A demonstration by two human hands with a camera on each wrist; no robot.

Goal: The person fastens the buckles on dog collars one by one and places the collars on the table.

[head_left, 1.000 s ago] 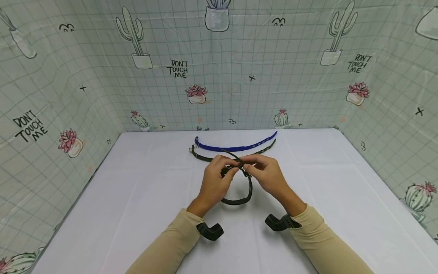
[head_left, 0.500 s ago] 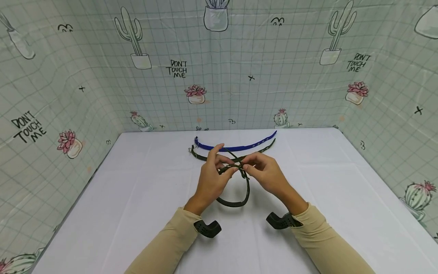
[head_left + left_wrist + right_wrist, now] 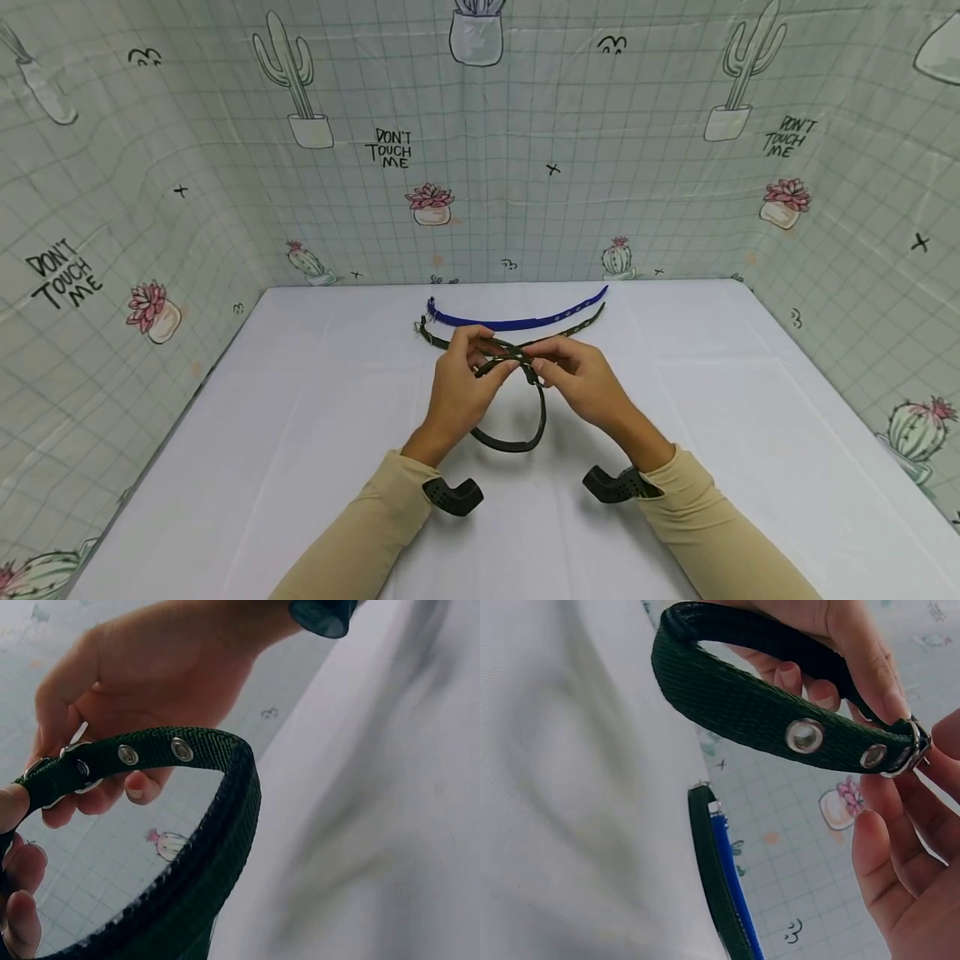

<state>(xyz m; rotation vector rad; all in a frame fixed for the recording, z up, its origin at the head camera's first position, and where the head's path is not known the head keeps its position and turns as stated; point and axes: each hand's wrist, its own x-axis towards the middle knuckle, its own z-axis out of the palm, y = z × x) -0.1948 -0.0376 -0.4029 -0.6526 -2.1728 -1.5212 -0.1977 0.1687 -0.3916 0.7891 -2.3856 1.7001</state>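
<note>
Between the two hands a dark green webbing collar [image 3: 510, 447] with metal eyelets is bent into a loop above the table. My left hand [image 3: 459, 392] pinches the strap near where its ends overlap, forefinger and thumb on the webbing. On the other side my right hand [image 3: 585, 382] pinches the collar beside its metal buckle [image 3: 911, 754]. The strap passes through the buckle, and two eyelets show before it in the right wrist view. In the left wrist view the loop of the green collar [image 3: 251, 802] hangs toward the camera.
Farther back on the white table [image 3: 337, 467] lie a blue collar [image 3: 495, 326] and a second dark green collar [image 3: 433, 341], side by side and stretched out. The left hand partly covers the green one. A printed cloth [image 3: 480, 125] stands behind and at the sides.
The left forefinger lifted off, then came back down to the strap. The strap's free end, which stuck up between the hands, now lies lower toward the left hand. The right hand hardly moved.
</note>
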